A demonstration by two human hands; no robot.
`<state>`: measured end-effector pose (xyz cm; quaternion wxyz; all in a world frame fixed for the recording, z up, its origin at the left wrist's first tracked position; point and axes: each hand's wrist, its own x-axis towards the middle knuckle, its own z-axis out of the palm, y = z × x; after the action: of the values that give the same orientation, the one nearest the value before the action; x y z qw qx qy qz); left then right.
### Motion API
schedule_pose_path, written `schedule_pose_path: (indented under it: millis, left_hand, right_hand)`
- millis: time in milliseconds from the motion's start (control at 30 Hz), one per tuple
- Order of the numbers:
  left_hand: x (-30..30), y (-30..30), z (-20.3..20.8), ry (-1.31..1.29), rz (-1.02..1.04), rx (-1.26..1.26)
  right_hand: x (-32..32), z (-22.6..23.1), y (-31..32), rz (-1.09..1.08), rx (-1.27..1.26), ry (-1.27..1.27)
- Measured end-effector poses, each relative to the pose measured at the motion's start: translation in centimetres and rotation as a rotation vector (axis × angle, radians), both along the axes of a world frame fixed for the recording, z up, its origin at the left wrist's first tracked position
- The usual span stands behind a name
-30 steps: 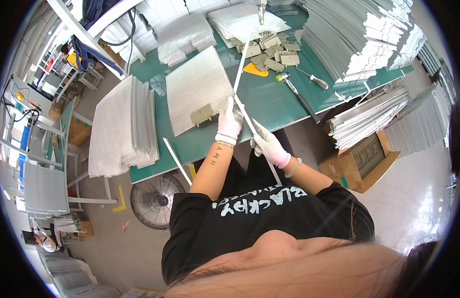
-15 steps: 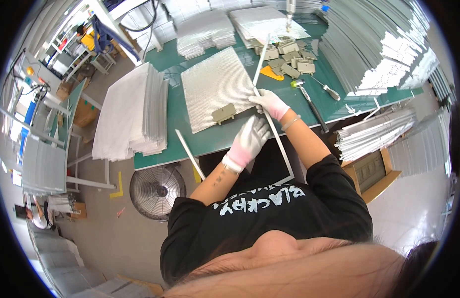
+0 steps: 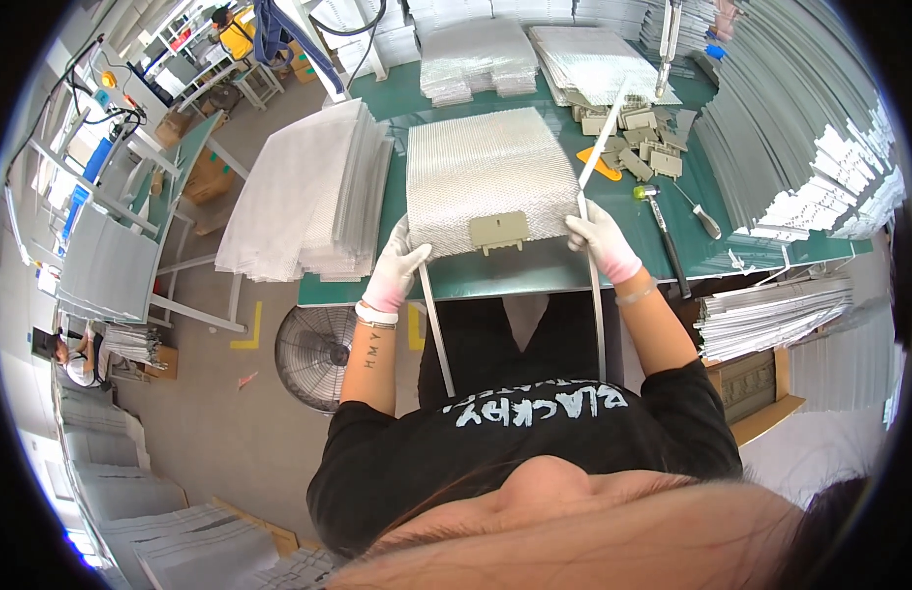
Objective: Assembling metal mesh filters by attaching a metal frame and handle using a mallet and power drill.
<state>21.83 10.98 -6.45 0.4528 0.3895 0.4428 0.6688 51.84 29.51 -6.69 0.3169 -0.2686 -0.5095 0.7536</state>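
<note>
A silvery mesh sheet bows slightly upward at the near side of the table. My gloved left hand is closed at its near left corner, thumb beside the top of a thin white frame strip. On the other side, my gloved right hand pinches a long white frame bar against the sheet's right edge. Another length of frame runs down from that hand toward my body. A grey-green plastic piece sits at the sheet's near edge, between my hands.
Tall sheet stacks stand left and right. More grey-green plastic pieces lie heaped at the back right, near a yellow scraper, a hammer and a screwdriver. A floor fan stands below left.
My left hand, open and off the sheet before, has moved left and closed at its near left corner. The sheet now bows up between both hands, and the frame has straightened around its sides.
</note>
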Motion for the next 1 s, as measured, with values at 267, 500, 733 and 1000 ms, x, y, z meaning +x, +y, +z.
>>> schedule_pose_path:
  millis: [267, 500, 733, 1000]
  left_hand:
    - [4.6, -0.5, 4.5, 0.14, 0.277, 0.159]
    - [6.3, -3.0, 8.1, 0.089, 0.212, 0.198]
    - [4.6, 1.9, 15.4, 0.248, 0.422, 0.439]
    - [1.1, 8.5, 16.8, 0.355, 0.313, 0.362]
  right_hand:
    - [3.7, 2.4, -2.6, -0.068, 0.085, 0.215]
    - [5.1, 5.3, -5.4, -0.163, 0.276, 0.183]
    - [2.2, 12.9, -1.9, -0.502, 0.718, 0.067]
    - [-0.9, 14.9, 3.3, -0.552, 0.795, 0.164]
